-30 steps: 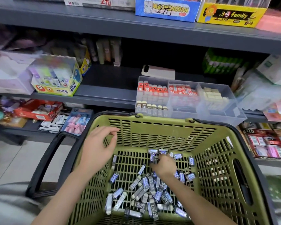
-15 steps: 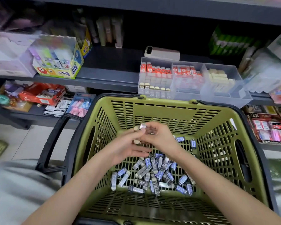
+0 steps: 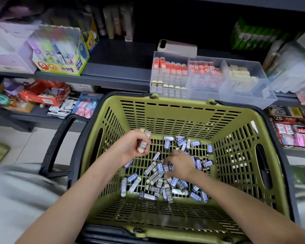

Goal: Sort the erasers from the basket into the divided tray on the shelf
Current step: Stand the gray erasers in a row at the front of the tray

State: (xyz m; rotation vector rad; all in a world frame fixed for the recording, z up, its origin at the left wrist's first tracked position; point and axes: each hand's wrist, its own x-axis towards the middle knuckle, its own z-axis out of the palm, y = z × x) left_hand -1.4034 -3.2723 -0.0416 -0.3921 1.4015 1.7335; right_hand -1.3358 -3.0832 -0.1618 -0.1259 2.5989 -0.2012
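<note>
An olive-green basket [image 3: 180, 110] with black handles sits in front of me, its floor strewn with several dark-sleeved 2B erasers [image 3: 155, 188]. My left hand [image 3: 130, 147] hovers over the basket's left side and grips a few erasers [image 3: 142, 144] in curled fingers. My right hand [image 3: 179, 164] is down among the pile, palm down, fingers on the erasers; I cannot tell whether it holds one. The clear divided tray [image 3: 264, 93] stands on the shelf just behind the basket, with rows of red-sleeved and 2B erasers on the left, red packs in the middle and cream erasers on the right.
A phone [image 3: 177, 47] lies on the shelf behind the tray. A glue-stick box [image 3: 60, 55] stands on the shelf at left. Packs of stationery fill the lower shelves at left [image 3: 42, 97] and right [image 3: 292, 132]. Tiled floor shows at lower left.
My hands met above the pile, where the right passed erasers to the left. The right hand has since dropped back into the pile while the left stays raised with its erasers.
</note>
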